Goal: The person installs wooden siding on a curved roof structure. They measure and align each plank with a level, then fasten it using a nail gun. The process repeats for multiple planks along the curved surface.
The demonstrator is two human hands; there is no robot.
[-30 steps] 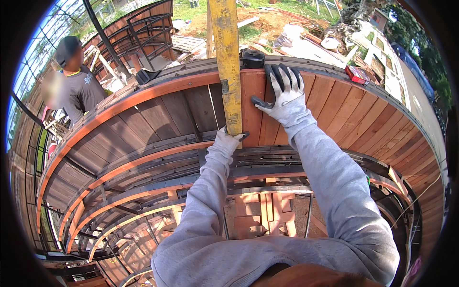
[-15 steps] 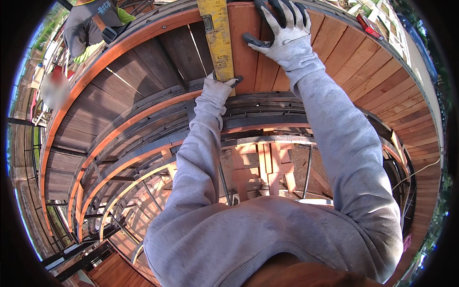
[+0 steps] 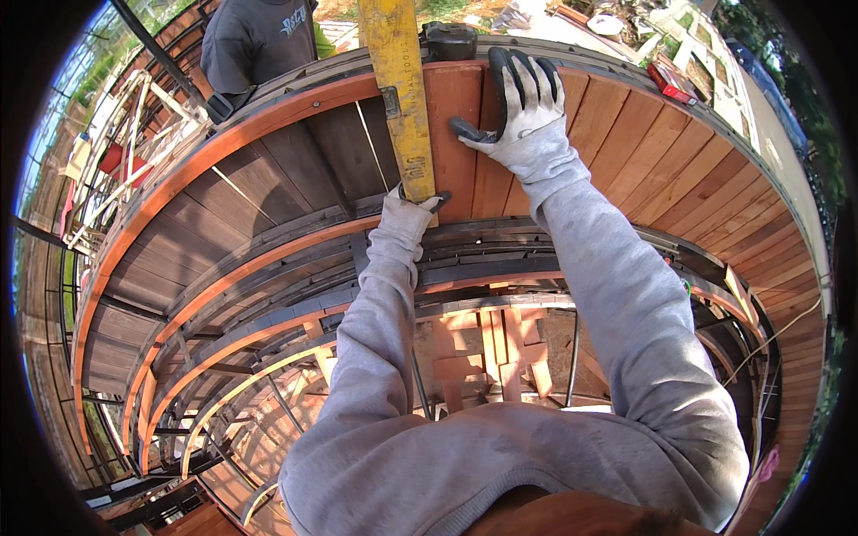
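Observation:
A long yellow spirit level [image 3: 396, 89] stands across the curved band of boards, from the back rim toward me. My left hand [image 3: 411, 207], in a white and dark glove, is closed round its near end. Just right of the level is a reddish-brown board [image 3: 447, 143]. My right hand [image 3: 523, 105], gloved alike, rests on the neighbouring boards near the upper edge with fingers stretched out and thumb apart. Pale wooden planks [image 3: 679, 179] run on to the right, darker planks [image 3: 268, 170] to the left, bordered by an orange wooden strip [image 3: 197, 152].
A person in grey [image 3: 250, 45] stands behind the rim. A black case [image 3: 451, 40] and a red box [image 3: 672, 82] lie along it. Curved frames [image 3: 250, 344] and a cord [image 3: 778, 335] are below. Timber offcuts [image 3: 661, 36] lie beyond.
My view tipped down, then partly back up. The person in grey has shifted right behind the rim. Both hands keep their places beside and on the level and boards.

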